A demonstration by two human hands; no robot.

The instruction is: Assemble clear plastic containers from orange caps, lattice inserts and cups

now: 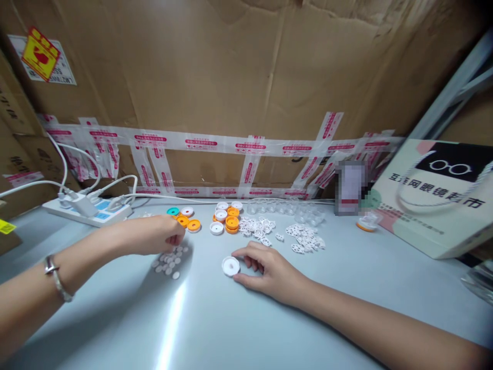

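Gripping a cap (231,266) in the right hand (271,264), holding the left hand (164,234) curled near the small discs (168,265), hiding any grip from view!

Bag (435,226), 3 o'clock: big dark Chinese print, reads 网眼镜超市 at the end, handle cord crossing it; glasses outline in white on black panel (452,163). Carton (215,67), 10 o'clock: yellow diamond sticker (41,54), red border, glass symbol, over white label (69,72) with "LM2…", rest unclear. Tape (181,142), 9 through 12 to 3: repeated pink-red panels, Chinese lettering too small to trust. Left carton (11,110), 9 o'clock: dark characters, illegible.
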